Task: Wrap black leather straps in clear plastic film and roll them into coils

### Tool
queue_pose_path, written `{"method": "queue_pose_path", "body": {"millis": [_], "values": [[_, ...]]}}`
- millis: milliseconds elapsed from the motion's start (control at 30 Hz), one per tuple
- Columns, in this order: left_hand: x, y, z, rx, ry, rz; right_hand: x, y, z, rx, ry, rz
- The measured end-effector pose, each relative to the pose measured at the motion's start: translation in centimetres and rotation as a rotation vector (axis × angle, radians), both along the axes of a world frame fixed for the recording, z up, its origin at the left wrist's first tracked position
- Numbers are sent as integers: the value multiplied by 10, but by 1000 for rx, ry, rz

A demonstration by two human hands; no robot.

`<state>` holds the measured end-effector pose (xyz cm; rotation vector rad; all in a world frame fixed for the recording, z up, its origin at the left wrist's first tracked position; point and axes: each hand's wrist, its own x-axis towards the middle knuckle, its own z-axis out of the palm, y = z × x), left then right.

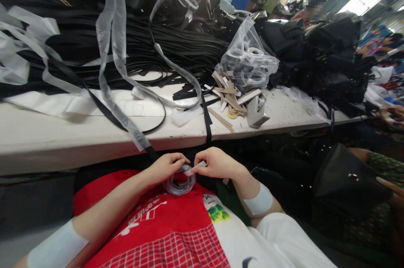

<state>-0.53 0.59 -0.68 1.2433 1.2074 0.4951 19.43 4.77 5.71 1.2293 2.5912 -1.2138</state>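
Note:
A coiled strap in see-through plastic wrap (pixel 179 190) sits at my lap, against the red apron (pixel 151 213). My left hand (pixel 167 165) is closed on the coil's upper left edge, its thumb and forefinger pinching there. Between the thumb and fingers of my right hand (pixel 217 162) is a short strip of see-through tape (pixel 196 168), whose near end touches the top of the coil. Behind my left hand, a long black strap partly sleeved in plastic (pixel 135 133) hangs over the table edge.
The white table (pixel 176 133) carries black straps (pixel 151 41), a plastic bag of coiled straps (pixel 249 59), paper strips (pixel 229 95) and a tape dispenser (pixel 257 112). Black bags (pixel 328 62) are piled to the right. Beside me, a person's hand holds a black bag (pixel 349 177).

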Motion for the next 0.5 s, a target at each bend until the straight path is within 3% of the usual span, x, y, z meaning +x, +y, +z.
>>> {"method": "queue_pose_path", "body": {"millis": [100,267,400,500], "values": [[5,-2,6,77,3,-26,9,0,-16,-185,183,-217],[16,-10,15,94,44,-27,10,-1,-59,-487,341,-447],[18,-14,17,50,48,12,5,-7,-84,-729,294,-557],[17,-14,14,114,45,23,-5,-19,-93,-803,428,-631]]}}
